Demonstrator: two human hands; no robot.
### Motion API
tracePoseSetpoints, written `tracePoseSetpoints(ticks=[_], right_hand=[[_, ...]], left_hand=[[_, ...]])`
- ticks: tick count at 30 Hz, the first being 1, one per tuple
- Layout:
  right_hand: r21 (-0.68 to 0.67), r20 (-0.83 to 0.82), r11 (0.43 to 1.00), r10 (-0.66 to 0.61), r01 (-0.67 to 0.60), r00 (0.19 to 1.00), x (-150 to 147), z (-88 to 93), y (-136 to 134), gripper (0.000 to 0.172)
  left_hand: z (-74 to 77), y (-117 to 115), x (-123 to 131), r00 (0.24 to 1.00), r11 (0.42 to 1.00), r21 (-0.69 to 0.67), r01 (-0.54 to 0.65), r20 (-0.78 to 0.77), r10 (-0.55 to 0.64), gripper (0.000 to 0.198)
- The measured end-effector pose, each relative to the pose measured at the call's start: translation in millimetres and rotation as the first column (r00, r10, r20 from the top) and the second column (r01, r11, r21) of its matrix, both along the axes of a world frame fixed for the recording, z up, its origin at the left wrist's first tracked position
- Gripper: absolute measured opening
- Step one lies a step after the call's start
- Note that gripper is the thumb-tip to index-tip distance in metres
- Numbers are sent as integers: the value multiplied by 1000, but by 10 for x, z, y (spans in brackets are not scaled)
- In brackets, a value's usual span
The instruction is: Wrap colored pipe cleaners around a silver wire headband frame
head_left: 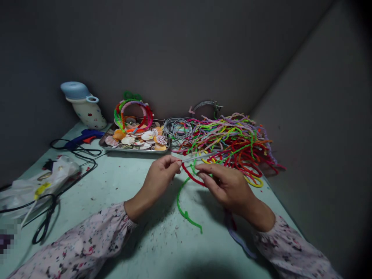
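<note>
- Head view: left hand [159, 179] pinches the grey wire [199, 156] just in front of the pipe-cleaner pile [232, 143].
- Right hand [229, 186] pinches the green pipe cleaner [180, 201] beside the pile.

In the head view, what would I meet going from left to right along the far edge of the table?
White spotted jug → metal tray of shells → coil of grey wire → pile of coloured pipe cleaners.

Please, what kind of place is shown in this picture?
Probably a craft table set in a corner. Signs: a pile of pipe cleaners, a tray of shells, a glue gun. The left hand pinches a wire and the right hand a green pipe cleaner.
</note>
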State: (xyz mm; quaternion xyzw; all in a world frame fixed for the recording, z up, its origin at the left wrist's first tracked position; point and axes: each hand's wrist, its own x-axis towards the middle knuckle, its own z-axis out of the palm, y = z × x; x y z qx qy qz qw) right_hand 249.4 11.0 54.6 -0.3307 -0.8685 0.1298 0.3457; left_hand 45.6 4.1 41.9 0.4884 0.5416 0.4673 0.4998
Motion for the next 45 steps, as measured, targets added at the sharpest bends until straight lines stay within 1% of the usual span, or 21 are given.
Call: tracePoseSetpoints(ticks=[2,4,7,9,12,15,21,25,30,34,39,45], right_hand=[[179,46,984,14,-22,999,9,-68,35,26],[321,98,947,3,-34,995,10,-121,49,27],[506,130,862,-105,24,986,3,-185,53,26],[575,127,817,-140,42,982,-3,-225,57,25],[608,128,793,-132,27,983,-8,-275,74,22],[603,155,798,-130,10,979,-13,-300,89,22],[558,154,830,-103,0,983,-29,-280,84,18],[513,134,858,-94,12,987,-28,-290,85,18],[422,103,906,-69,19,992,-30,-300,89,16],[362,97,932,-60,21,993,-46,-250,87,14],[297,88,955,-40,12,995,-68,-167,73,16],[168,11,984,-62,60,998,-105,-102,35,9]], left_hand=[[1,-6,17,1000,1000,-14,24,-1,-24,19],[4,-16,35,999,998,-29,51,2,-51,18],[2,-37,62,995,994,-53,93,25,-92,18],[-4,-55,82,992,991,-61,117,43,-115,19],[-14,-82,110,988,986,-73,147,51,-144,20],[-16,-96,124,987,984,-79,159,46,-155,21],[-19,-90,117,981,979,-59,194,32,-192,22],[-25,-100,121,981,981,-14,193,-27,-194,21],[-15,-120,129,977,981,34,190,-102,-186,19],[-1,-131,129,971,979,38,198,-142,-191,19],[3,-150,137,967,977,54,207,-165,-195,20],[-13,-186,160,947,964,141,226,-263,-184,20]])
